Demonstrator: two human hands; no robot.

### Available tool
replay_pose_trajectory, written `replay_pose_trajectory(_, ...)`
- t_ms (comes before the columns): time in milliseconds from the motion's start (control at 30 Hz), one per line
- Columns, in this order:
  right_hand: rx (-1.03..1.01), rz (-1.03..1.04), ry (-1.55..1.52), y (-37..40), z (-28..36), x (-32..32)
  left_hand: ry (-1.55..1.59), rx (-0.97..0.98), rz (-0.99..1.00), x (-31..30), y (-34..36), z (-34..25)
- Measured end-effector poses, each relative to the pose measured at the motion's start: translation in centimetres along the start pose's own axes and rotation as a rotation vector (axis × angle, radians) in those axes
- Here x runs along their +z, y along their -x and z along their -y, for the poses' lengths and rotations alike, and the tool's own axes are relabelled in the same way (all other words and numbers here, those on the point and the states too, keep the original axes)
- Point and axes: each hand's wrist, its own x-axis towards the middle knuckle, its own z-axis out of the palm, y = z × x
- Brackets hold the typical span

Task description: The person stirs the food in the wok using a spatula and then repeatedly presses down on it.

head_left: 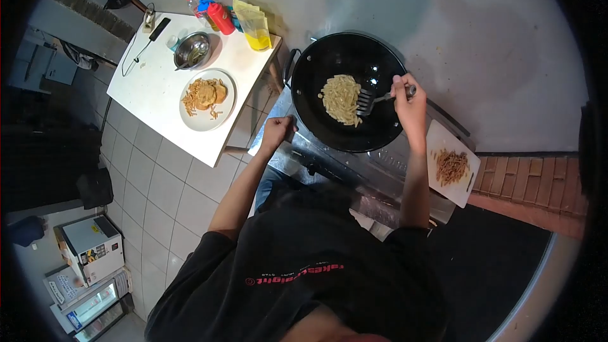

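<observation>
In my right hand (410, 109) is the handle of a metal slotted spatula (366, 102), its fingers closed around it. The spatula's blade touches the right side of a heap of pale, cut strips of food (342, 100). This heap lies in a large black wok (326, 136) on the stove. My left hand (277, 132) is curled closed beside the wok's lower left, near the stove's metal edge. Whatever its fingers may hold is hidden.
On the white table (158, 120) at left are a plate (226, 109) of food, a metal bowl (201, 43), a red squeeze bottle (221, 19) and a yellow pouch (254, 28). A white cutting board (437, 136) with brown cut pieces (451, 166) lies right of the stove.
</observation>
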Motion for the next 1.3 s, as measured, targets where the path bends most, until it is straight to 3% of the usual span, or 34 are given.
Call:
replay_pose_trajectory(200,0.058,0.225,0.009,1.7,0.7,0.2,-0.021,-0.033,-0.009,0.1,-0.3,0.6)
replay_pose_trajectory(333,0.242,0.327,0.002,3.2,2.7,-0.2,0.002,-0.031,-0.010,0.0,-0.4,0.4)
replay_pose_trajectory(433,0.088,0.303,0.022,4.4,0.9,0.7,-0.004,-0.034,-0.008,0.0,-0.5,0.8)
replay_pose_trajectory(467,-0.081,0.238,0.114,4.7,-0.8,1.2,-0.005,-0.028,-0.013,0.1,-0.5,0.9)
replay_pose_trajectory(567,-0.071,0.245,0.135,4.6,-0.7,1.1,-0.051,-0.059,-0.049,0.3,-0.7,1.0)
replay_pose_trajectory(633,0.168,0.215,0.004,4.0,0.2,0.4,-0.045,-0.050,-0.038,0.2,-0.1,0.2)
replay_pose_trajectory(767,0.334,0.242,-0.090,3.3,0.8,-0.4,-0.052,-0.026,-0.046,0.3,0.6,-0.9)
replay_pose_trajectory(967,0.232,0.263,-0.087,3.3,2.5,-0.2,-0.053,-0.006,-0.067,0.3,-0.2,0.7)
replay_pose_trajectory(1100,0.095,0.291,0.088,3.0,4.2,-1.1,-0.053,0.022,-0.073,0.3,0.0,0.5)
replay_pose_trajectory(1200,-0.016,0.290,0.181,3.0,5.5,-1.6,-0.012,-0.095,-0.001,-0.1,1.6,-0.7)
replay_pose_trajectory(1300,-0.111,0.275,0.199,3.6,5.9,-1.8,0.114,0.258,0.010,-0.3,2.7,1.1)
